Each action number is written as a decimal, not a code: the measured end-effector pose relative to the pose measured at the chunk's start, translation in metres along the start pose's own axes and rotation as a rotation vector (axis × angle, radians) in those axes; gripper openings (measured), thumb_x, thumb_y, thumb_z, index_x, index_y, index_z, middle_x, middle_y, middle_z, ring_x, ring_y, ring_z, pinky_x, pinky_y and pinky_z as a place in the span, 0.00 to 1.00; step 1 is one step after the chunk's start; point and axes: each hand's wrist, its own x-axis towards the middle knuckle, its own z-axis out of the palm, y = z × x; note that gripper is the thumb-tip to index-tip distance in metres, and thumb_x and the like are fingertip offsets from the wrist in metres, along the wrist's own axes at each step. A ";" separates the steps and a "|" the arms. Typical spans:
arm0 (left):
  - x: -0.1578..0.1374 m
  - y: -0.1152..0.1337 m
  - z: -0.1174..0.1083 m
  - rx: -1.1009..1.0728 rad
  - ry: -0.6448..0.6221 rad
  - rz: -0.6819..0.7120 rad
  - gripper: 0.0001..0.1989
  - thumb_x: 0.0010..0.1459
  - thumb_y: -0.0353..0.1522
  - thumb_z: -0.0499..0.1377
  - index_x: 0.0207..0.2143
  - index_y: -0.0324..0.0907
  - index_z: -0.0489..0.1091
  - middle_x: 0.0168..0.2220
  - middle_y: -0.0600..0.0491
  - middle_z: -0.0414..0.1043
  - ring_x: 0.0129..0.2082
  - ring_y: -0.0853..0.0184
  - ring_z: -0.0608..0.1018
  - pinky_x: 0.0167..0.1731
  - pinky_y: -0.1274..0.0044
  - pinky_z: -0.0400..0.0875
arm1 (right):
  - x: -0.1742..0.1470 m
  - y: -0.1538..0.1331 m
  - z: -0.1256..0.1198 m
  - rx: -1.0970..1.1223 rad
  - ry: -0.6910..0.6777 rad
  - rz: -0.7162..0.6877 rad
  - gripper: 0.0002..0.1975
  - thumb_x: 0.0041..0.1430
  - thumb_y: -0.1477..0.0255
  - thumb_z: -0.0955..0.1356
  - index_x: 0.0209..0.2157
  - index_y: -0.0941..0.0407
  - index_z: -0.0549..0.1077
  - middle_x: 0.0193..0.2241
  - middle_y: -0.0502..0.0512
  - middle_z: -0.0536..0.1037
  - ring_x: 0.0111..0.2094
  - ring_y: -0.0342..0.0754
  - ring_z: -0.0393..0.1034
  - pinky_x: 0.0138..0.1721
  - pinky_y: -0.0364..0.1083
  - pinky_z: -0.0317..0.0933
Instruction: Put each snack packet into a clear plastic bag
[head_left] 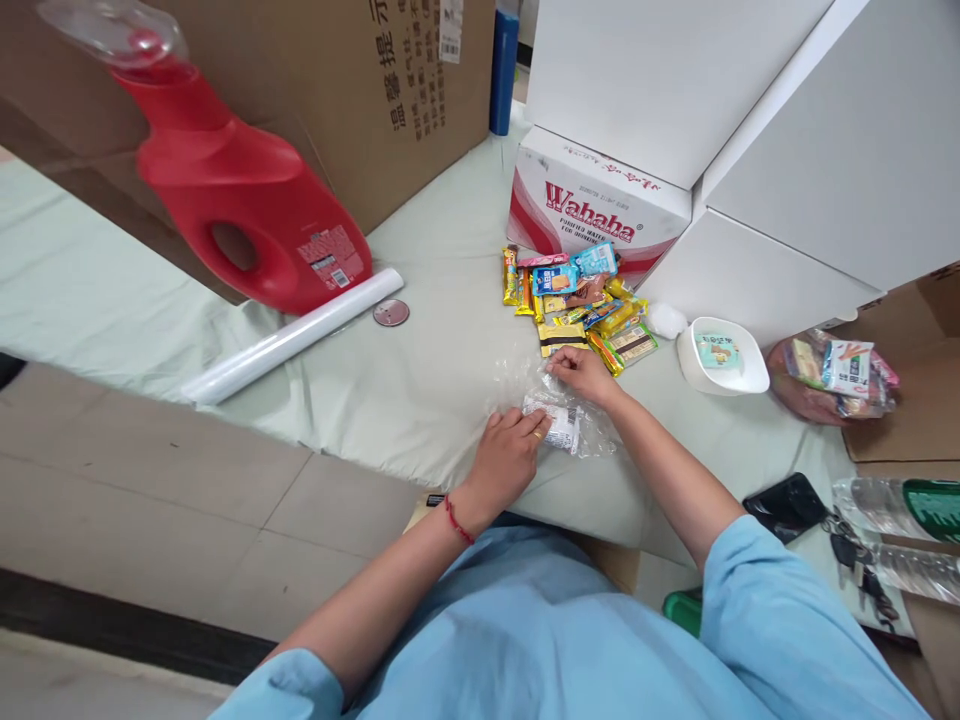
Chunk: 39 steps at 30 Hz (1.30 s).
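Desk, front edge: the pale cloth over the desk (pixel 450 255) drops toward the tiled floor (pixel 187 470) at left and meets the blue shirt (pixel 525 610) at centre.
Desk, back edge: closed in by a brown carton (pixel 330 130) at left and the Wahaha carton (pixel 592 205) at right.
Open room: widest left of the hands, a stretch of cloth reaching to the white roll (pixel 300 335) and small round disc (pixel 391 313).
Tighter side: snack pile (pixel 562 285) just beyond the right hand; white bowl (pixel 712 384) farther right.
White packet: lies in clear film (pixel 600 437) near the front edge, under the left fingertips, nearer the wearer than the right hand.
Left hand (pixel 510 450): fingers extended over the packet, touching; whether it grips, cannot tell.
Right hand (pixel 581 372): fingertips pinched together on the film.
Hands, spacing: near each other, not touching.
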 end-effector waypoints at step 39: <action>-0.006 -0.012 -0.026 -0.009 -0.396 -0.484 0.27 0.72 0.39 0.50 0.68 0.42 0.69 0.43 0.38 0.85 0.45 0.46 0.86 0.41 0.64 0.77 | -0.120 -0.037 0.025 -0.442 0.032 0.048 0.22 0.60 0.65 0.75 0.55 0.52 0.76 0.47 0.61 0.82 0.49 0.59 0.72 0.52 0.55 0.63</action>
